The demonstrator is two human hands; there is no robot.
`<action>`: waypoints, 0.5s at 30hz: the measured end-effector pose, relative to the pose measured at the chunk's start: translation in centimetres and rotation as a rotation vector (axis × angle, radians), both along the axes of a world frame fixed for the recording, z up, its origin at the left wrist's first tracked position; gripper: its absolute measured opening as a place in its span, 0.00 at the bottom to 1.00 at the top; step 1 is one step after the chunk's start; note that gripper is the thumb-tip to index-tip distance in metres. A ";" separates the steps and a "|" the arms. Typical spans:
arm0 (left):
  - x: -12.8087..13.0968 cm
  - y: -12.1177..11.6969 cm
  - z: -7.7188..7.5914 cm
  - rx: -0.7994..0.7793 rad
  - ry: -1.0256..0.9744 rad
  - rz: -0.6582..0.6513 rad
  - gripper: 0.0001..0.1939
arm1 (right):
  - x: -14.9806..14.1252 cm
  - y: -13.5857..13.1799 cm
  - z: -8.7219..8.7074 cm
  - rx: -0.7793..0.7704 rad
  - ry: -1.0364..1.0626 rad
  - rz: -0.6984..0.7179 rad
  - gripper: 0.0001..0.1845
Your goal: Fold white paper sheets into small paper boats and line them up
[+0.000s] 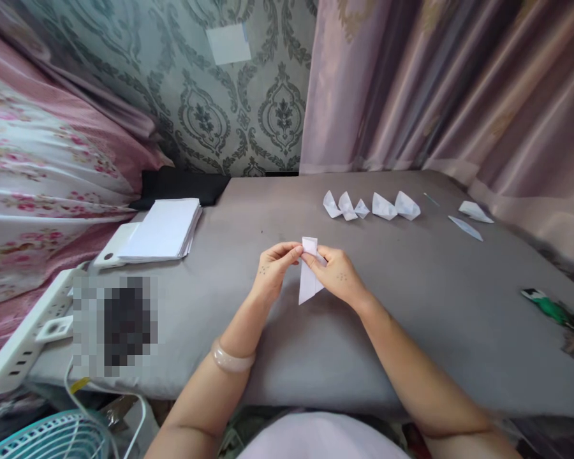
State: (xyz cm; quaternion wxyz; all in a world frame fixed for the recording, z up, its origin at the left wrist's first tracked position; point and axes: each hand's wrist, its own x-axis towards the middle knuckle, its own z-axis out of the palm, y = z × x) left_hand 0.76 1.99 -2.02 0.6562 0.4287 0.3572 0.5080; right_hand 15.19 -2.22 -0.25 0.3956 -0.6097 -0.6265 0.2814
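Two bare hands at work over the middle of the grey cloth-covered worktop (249, 217), and between them one narrow white folded-paper strip (308, 284), held upright with a slanted lower end. The left hand (271, 271) has thumb and fingers pinched on the strip's left side near the top; the right hand (340, 274) grips from the other side, thumb across the front. A cluster of small dark dots marks the back of each, and one pale ring-shaped bangle (233, 359) circles the left forearm.

Up towards the far edge, right of centre, five peaked white paper shapes (384, 208) in a row: three to the left, two larger to the right; whether neighbours are joined, I can't tell. Near the far right corner, two more white paper pieces (476, 211) and one thin pale stick (431, 199). Along the right edge, one green-and-white object (548, 308) with a dark bunch beside it, any lettering too blurred to read.

Over at the far left corner, one thick stack of white paper sheets (160, 229) beside one flat black item (184, 185). On the left edge, one long white power strip (19, 354), its print illegible. One white sheet (228, 44) hangs on the patterned wall.
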 end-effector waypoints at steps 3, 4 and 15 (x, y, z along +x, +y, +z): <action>0.0 -0.1 0.2 0.008 -0.002 -0.008 0.10 | -0.2 0.0 -0.2 0.011 -0.057 0.003 0.19; 0.0 -0.2 0.3 0.014 0.000 -0.003 0.09 | -0.3 0.0 -0.2 0.020 -0.068 0.004 0.18; 0.0 -0.3 0.7 -0.043 -0.019 0.203 0.12 | -2.4 -0.9 -0.4 0.431 -0.290 -0.093 0.13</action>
